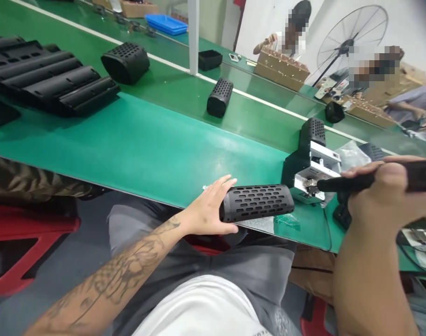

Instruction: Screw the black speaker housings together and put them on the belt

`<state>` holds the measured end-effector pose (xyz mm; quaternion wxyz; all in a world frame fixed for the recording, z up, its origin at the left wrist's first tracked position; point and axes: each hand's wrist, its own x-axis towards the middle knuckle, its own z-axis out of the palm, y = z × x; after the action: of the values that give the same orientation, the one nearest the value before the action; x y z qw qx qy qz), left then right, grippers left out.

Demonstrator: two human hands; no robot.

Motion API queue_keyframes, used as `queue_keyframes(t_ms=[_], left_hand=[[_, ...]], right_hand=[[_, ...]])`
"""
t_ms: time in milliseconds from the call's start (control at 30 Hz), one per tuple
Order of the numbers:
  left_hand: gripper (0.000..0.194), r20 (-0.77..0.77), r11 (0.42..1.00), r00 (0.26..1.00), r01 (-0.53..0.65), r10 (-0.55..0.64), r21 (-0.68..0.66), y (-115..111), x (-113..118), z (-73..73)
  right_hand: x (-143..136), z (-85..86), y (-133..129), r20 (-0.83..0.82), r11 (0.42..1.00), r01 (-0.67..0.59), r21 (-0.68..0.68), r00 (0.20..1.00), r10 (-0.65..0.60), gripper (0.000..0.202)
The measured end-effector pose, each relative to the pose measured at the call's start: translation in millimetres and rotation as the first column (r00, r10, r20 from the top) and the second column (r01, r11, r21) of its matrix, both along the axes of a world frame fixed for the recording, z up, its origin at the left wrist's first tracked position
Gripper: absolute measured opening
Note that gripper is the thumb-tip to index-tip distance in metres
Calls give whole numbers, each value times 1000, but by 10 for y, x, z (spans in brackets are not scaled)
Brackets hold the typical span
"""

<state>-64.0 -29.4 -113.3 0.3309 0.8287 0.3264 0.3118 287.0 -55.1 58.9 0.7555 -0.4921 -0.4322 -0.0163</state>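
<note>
1. The left hand is covering the left end of the black perforated housing, hiding that end; its fingers are spreading over the top side, its thumb bracing below.
2. The right hand is wrapping around a black tool, whose rear is running out of view. The tip is meeting or nearly meeting the metal part of a black-and-white device; contact is staying unclear.
3. The housing is lying or hovering at the near edge of the green table; which, I cannot tell. Clear plastic is showing beneath.
4. Bare tabletop is stretching left and beyond the housing; the device is standing just beside its right end.
5. The housing's long axis is running left to right, its slotted face turning up, its right end pointing toward the device.
</note>
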Motion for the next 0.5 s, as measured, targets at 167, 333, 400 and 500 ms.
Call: queue_keyframes(t_ms=[167, 333, 400, 500], left_hand=[[127, 55, 1000, 998, -3, 3, -10, -196, -104, -107], [116, 102, 984, 979, -177, 176, 3, 259, 32, 2], [113, 104, 962, 956, -273, 274, -21, 600, 160, 121], [109, 119, 905, 898, -417, 424, -77, 1174, 497, 336]], right_hand=[[410, -185, 192, 141, 987, 162, -8, 977, -160, 14], [438, -191, 18, 70, 999, 21, -44, 997, -18, 7], [423, -213, 1, 31, 999, -10, -47, 999, 12, 8], [374, -259, 56, -21, 997, -24, -72, 1000, 23, 11]])
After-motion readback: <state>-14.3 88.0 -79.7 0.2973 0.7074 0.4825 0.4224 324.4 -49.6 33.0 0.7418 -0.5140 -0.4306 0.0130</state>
